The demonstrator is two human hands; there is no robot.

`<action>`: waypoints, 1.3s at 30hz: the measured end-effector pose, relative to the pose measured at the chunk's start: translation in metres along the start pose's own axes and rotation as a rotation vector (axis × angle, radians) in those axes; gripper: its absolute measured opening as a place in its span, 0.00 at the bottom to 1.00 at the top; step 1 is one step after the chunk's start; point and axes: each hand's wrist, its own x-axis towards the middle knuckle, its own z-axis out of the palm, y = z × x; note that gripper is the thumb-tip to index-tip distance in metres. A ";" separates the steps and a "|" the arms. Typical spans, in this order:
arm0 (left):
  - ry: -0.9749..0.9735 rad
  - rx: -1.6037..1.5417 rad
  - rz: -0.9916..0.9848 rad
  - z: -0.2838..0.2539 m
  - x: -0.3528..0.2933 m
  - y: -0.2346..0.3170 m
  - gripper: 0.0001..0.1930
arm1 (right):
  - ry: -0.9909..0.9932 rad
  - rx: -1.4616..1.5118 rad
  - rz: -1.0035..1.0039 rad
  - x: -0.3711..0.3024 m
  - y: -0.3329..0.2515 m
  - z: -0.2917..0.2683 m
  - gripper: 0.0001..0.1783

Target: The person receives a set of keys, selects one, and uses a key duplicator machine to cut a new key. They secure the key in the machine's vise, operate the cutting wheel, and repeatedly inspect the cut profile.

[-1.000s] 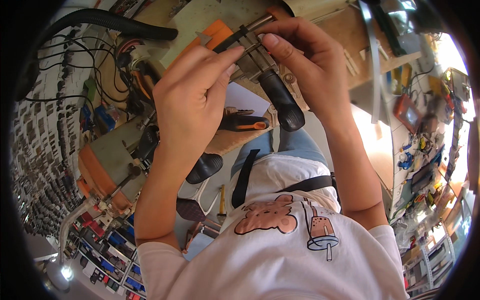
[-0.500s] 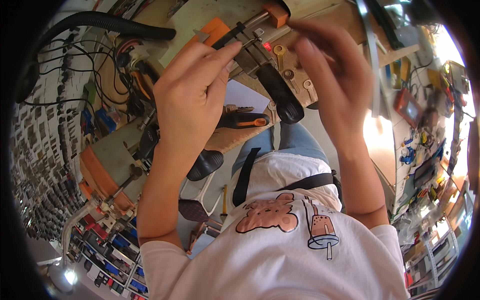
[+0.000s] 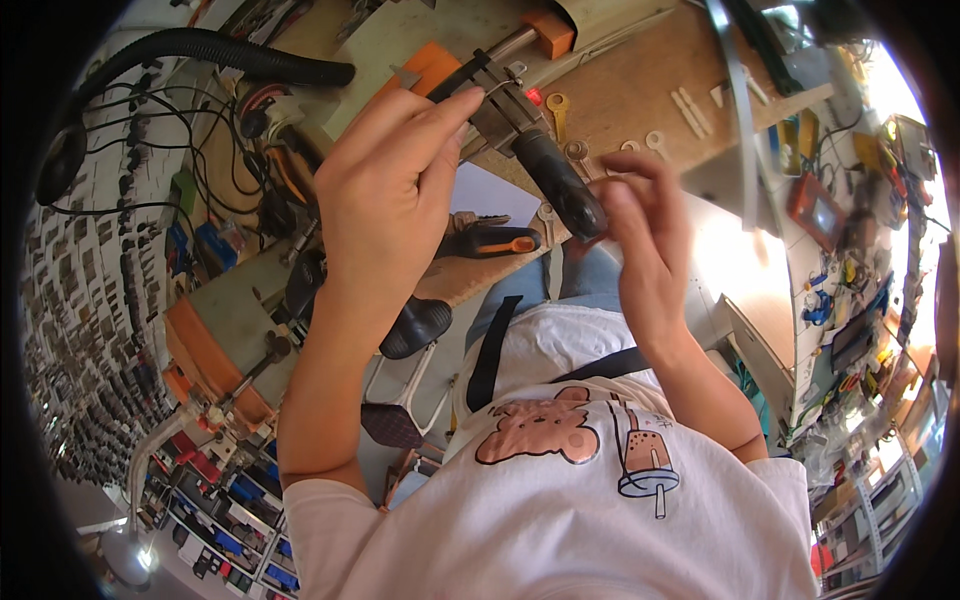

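A metal clamp [image 3: 503, 112] with a black rubbery handle [image 3: 560, 185] stands out over the workbench. My left hand [image 3: 385, 185] is closed in a pinch at the clamp's left side, and its fingertips hide what they grip. Beside the lower end of the handle is my right hand [image 3: 650, 235], its fingers bent and apart. It is slightly blurred, and whether it touches the handle is unclear. A brass-coloured key blank [image 3: 559, 112] and a round-headed key blank [image 3: 577, 151] lie on the bench right of the clamp.
Below the clamp, an orange-and-black handled tool [image 3: 490, 242] lies by the bench's front edge. A second black handle [image 3: 415, 328] juts out left of my lap. A ribbed black hose [image 3: 230, 50] and loose cables are at the far left. Pale strips [image 3: 690, 112] lie right.
My right hand has moved down and toward me, from beside the clamp to the handle's lower end. My left hand has stayed at the clamp.
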 end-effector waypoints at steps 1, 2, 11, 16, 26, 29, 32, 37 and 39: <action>-0.008 0.025 0.017 -0.001 0.000 -0.001 0.10 | 0.100 -0.277 -0.240 0.000 0.001 0.001 0.14; -0.014 0.049 0.034 -0.002 0.001 -0.001 0.10 | 0.034 -0.437 -0.361 0.000 -0.003 0.001 0.15; -0.022 0.067 0.045 -0.002 0.002 0.000 0.11 | -0.044 0.036 0.155 0.002 -0.025 0.019 0.10; -0.016 0.089 0.054 -0.003 0.001 0.000 0.12 | -0.085 -0.252 -0.111 0.006 -0.015 0.013 0.15; -0.238 -0.025 -0.061 -0.019 0.006 -0.001 0.16 | -0.203 -1.152 -0.860 0.015 -0.021 0.005 0.30; -0.275 0.014 -0.045 -0.022 0.009 0.001 0.16 | -0.215 -1.219 -0.917 0.015 -0.023 0.006 0.30; -0.267 0.076 0.003 -0.022 0.010 0.002 0.16 | -0.163 -1.166 -0.970 0.018 -0.013 0.006 0.29; -0.269 0.084 -0.012 -0.024 0.008 0.002 0.16 | -0.021 -1.038 -1.166 0.033 0.010 0.009 0.33; -0.302 0.082 -0.043 -0.029 0.008 0.001 0.16 | -0.027 -1.016 -1.185 0.034 0.013 0.009 0.34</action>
